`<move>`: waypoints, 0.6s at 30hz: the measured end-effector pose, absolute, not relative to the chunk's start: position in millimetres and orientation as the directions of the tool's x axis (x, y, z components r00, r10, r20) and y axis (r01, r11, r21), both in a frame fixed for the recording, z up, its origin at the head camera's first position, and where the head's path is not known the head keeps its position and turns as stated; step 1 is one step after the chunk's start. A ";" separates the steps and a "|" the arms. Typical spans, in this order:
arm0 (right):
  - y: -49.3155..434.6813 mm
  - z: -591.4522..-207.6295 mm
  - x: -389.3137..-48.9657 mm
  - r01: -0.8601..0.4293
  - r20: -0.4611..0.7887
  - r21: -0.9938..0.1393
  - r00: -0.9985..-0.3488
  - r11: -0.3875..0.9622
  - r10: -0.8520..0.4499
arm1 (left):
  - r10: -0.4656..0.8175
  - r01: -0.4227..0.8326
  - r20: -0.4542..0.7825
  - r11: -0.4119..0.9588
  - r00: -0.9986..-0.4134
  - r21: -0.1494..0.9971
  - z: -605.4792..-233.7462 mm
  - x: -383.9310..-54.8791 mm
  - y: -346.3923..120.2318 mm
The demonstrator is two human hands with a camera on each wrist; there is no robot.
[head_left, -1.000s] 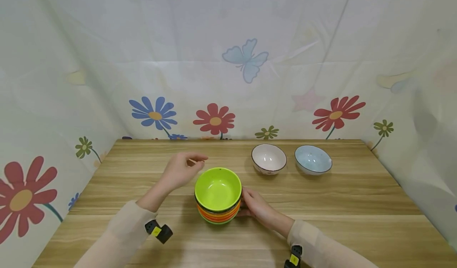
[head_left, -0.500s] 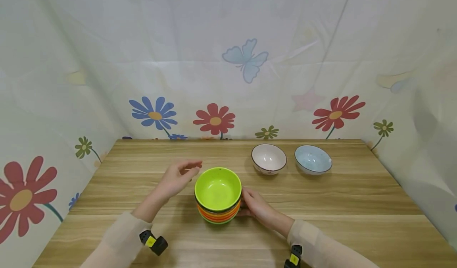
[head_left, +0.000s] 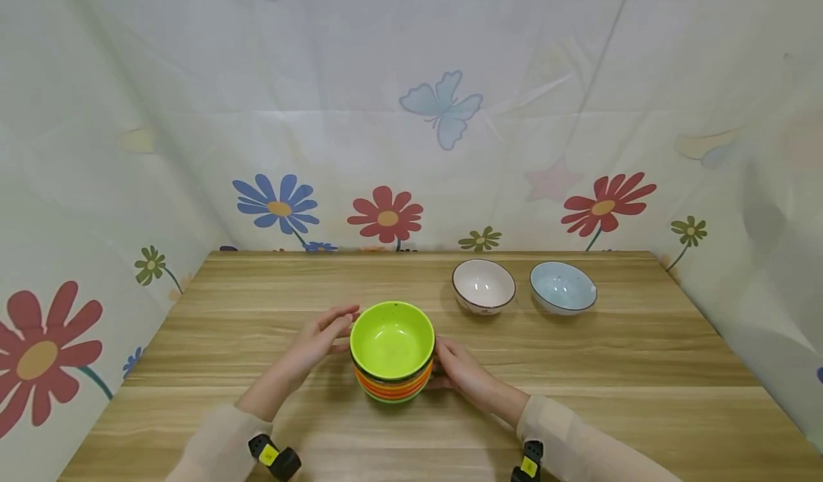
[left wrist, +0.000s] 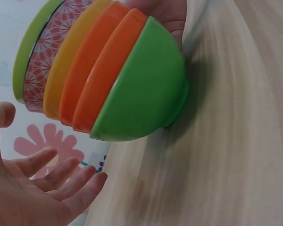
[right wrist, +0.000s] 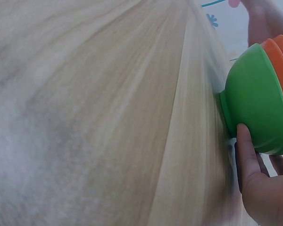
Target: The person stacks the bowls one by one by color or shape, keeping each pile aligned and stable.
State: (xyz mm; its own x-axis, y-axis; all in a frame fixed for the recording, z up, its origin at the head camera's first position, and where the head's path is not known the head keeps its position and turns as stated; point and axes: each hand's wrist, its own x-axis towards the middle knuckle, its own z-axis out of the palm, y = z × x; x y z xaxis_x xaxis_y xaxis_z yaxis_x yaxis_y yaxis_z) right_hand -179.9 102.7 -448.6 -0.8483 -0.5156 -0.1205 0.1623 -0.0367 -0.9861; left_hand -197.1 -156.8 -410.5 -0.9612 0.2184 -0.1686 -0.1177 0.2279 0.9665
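Observation:
A stack of nested bowls stands on the wooden table, topped by a lime green bowl [head_left: 393, 339]. Below it, the left wrist view shows a red-and-white patterned bowl [left wrist: 46, 59], a yellow one, two orange bowls [left wrist: 96, 75] and a green bowl [left wrist: 144, 89] at the bottom. My left hand [head_left: 318, 335] is beside the stack's left side, fingers spread and loosely bent; a gap separates it from the bowls in the left wrist view. Against the right side rests my right hand [head_left: 471, 376], its thumb touching the green bottom bowl and its other fingers partly hidden behind.
A pinkish-white bowl [head_left: 484, 285] and a light blue bowl [head_left: 563, 286] stand side by side toward the back right of the wooden table [head_left: 611, 375]. A flower-printed curtain [head_left: 514, 146] hangs behind and at both sides.
My left hand has come down from behind the stack's upper left to beside its left side. The right hand and all the bowls have stayed in place.

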 end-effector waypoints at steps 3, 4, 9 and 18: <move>102.7 -448.6 -180.0 0.160 -0.119 -0.986 -0.847 -0.036 -0.518 | 0.255 -0.118 -0.160 0.172 -0.954 0.978 -418.3 -194.6 -157.4; 102.7 -448.6 -180.1 0.159 -0.118 -0.987 -0.847 -0.035 -0.518 | 0.268 -0.118 -0.156 0.155 -0.951 0.981 -420.4 -193.7 -157.8; 102.5 -448.7 -180.1 0.161 -0.122 -0.986 -0.850 -0.033 -0.512 | 0.315 -0.110 -0.134 0.092 -0.939 0.990 -429.2 -189.7 -159.7; 102.5 -448.4 -179.9 0.160 -0.125 -0.987 -0.851 -0.026 -0.510 | 0.370 -0.078 -0.066 -0.016 -0.927 0.997 -462.8 -194.7 -164.2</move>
